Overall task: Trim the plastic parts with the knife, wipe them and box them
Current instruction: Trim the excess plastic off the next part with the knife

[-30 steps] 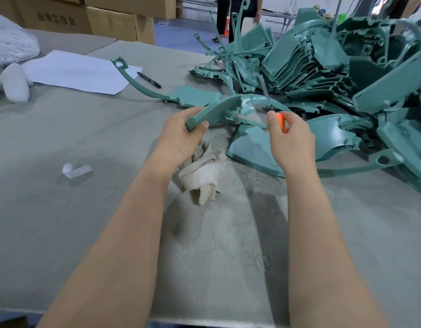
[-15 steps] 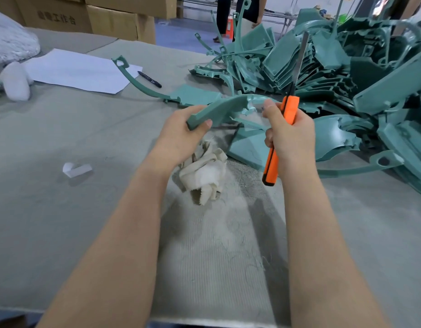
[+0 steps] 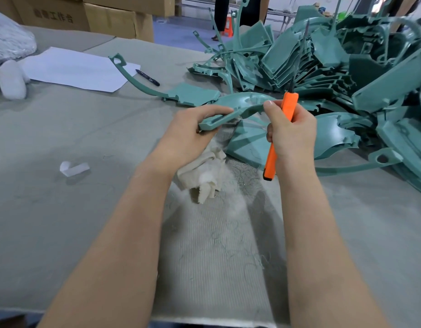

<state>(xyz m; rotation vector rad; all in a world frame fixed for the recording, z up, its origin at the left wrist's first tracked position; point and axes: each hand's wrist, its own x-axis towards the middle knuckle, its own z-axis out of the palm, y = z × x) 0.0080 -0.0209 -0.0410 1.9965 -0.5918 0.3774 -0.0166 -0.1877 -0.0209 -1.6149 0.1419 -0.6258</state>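
Left hand clamped on near end of curved plastic part, held over middle of bench. Right hand wrapped round orange knife, blade up, thumb touching part. Rag lies under left hand. Shavings toward near edge: some trimming done. Pile of parts at far right: most work likely left. Wiping and boxing of this part pending.

The curved teal part gripped in the left hand is moulded plastic, smooth with a soft satin sheen. The knife gripped in the right hand has a bright orange plastic handle, smooth and matt, and a thin grey metal blade rising above the fist. Just below the left grip lies a cream rag of soft, crumpled cloth. Under both grips the table is covered in grey, matt, ribbed fabric, littered with thin curly plastic shavings. Beyond the knife grip, the pile of parts shows the same satin teal plastic.
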